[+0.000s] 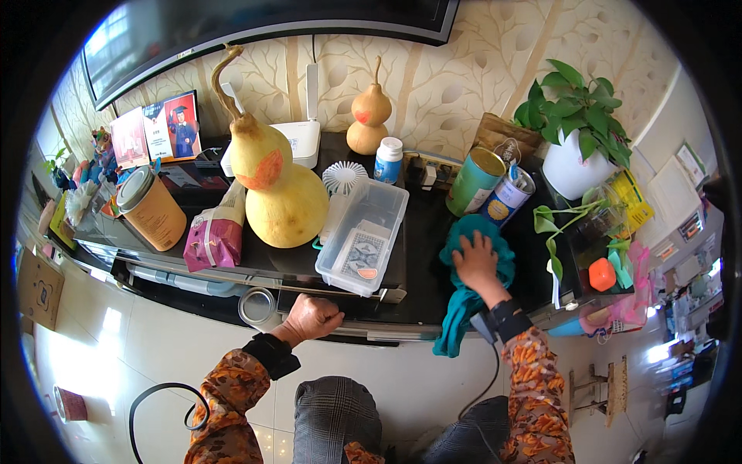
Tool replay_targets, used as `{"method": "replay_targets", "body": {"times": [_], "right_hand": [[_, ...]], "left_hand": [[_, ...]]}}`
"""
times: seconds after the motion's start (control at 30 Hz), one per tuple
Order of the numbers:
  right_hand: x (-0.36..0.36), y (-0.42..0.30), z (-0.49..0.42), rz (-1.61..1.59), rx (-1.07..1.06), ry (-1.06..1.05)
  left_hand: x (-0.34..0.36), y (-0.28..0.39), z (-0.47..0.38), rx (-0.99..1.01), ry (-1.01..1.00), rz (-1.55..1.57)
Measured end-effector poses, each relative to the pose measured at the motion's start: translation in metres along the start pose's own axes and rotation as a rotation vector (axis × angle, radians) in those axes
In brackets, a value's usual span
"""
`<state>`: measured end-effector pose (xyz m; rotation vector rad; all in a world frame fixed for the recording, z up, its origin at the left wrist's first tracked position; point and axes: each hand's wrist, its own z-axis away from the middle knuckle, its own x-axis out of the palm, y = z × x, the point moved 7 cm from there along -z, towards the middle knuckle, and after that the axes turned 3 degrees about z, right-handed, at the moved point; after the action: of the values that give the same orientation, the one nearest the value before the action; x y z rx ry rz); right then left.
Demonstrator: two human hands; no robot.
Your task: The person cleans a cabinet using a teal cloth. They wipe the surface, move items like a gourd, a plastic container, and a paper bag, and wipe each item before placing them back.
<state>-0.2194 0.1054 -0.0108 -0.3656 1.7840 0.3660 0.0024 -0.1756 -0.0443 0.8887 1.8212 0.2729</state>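
Note:
My right hand (479, 264) presses, fingers spread, on a crumpled teal cloth (455, 316) that lies on the black cabinet top (420, 290) and hangs over its front edge. Just behind the cloth stand a green canister (472, 182) and a blue-and-white can (507, 200). Near the cabinet's front edge my left hand (313, 318) is closed in a fist, with nothing seen in it, beside a glass jar with a round lid (258, 308). Beyond that fist, a clear plastic box (391, 232) holds a deck of playing cards (362, 255).
Left of the box stand a large yellow gourd (284, 203), a purple package (214, 238) and an orange canister (152, 211). Behind are a white router (301, 142), a small gourd (368, 136) and a white-capped bottle (388, 161). A potted plant (579, 165) stands at the right.

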Motion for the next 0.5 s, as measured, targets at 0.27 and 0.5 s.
{"method": "replay_targets", "body": {"times": [0.27,0.5], "right_hand": [[0.077,0.014,-0.084,0.024,0.254,-0.509],[0.083,-0.076,-0.075,-0.071,-0.272,-0.235]], "left_hand": [[-0.003,0.002,0.001,0.046,0.013,0.016],[-0.005,0.004,0.002,0.063,0.033,0.006]]}}
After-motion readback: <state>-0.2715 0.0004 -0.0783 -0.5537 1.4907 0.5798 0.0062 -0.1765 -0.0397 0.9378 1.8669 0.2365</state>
